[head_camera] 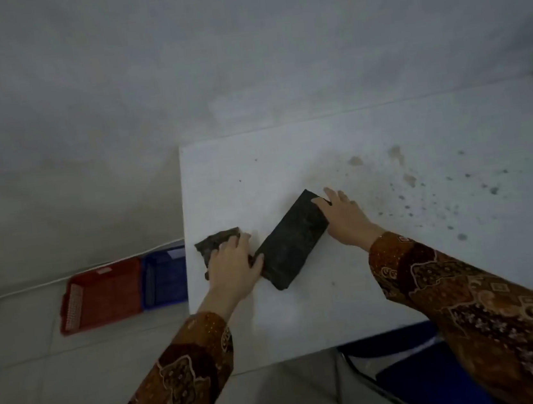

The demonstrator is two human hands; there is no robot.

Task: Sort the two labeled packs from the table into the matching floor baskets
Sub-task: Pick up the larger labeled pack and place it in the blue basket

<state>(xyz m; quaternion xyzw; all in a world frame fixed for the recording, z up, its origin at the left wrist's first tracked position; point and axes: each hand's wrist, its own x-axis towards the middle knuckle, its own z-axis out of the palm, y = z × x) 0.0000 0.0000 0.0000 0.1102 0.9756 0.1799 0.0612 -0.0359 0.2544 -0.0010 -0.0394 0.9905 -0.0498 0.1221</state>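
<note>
Two dark packs lie on the white table [385,140]. A long black pack [292,242] rests diagonally near the table's left part. My right hand [346,217] lies against its far right end, fingers spread over the corner. A smaller brownish crumpled pack [214,241] sits at the table's left edge, partly under my left hand [233,269], whose fingers curl over it. On the floor to the left stand a red basket [102,294] and a blue basket [165,278], side by side. No labels are readable.
The blue basket is partly hidden behind the table's left edge. A blue chair seat [424,374] with a metal frame stands under the table's near edge. Stains speckle the table's right part. The wall rises behind the table.
</note>
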